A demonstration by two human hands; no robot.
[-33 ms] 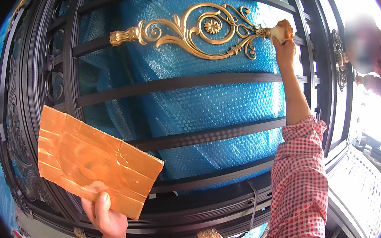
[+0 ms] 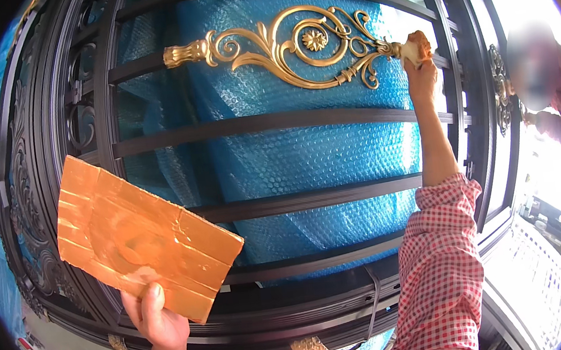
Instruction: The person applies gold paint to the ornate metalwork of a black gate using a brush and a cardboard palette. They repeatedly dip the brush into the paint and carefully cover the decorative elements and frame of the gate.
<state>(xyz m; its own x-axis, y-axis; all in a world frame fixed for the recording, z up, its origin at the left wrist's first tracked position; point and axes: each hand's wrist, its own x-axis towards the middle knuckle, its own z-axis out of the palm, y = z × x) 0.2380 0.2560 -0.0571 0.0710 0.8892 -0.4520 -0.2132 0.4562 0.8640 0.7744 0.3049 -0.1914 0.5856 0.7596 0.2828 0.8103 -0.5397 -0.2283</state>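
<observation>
My left hand [image 2: 161, 322] grips the lower edge of a flat piece of cardboard [image 2: 111, 223] smeared with shiny copper-gold paint, its thumb lying on the painted face. At the far right, my right hand [image 2: 422, 77] is closed around a whitish sponge-like pad [image 2: 416, 49] stained orange-gold. That pad meets the right end of a gold scrollwork ornament [image 2: 313, 40] with a flower at its centre. The fingers partly hide the pad, so its exact kind is unclear. The ornament lies along a bar of a dark metal gate [image 2: 268, 123].
Blue bubble wrap [image 2: 313, 158] lies behind the bars. Dark carved scroll panels [image 2: 32, 221] edge the gate on the left. Another person [image 2: 553, 71], blurred, is at the far right. Beside the gate at lower right stands a white perforated crate-like object [image 2: 533, 271].
</observation>
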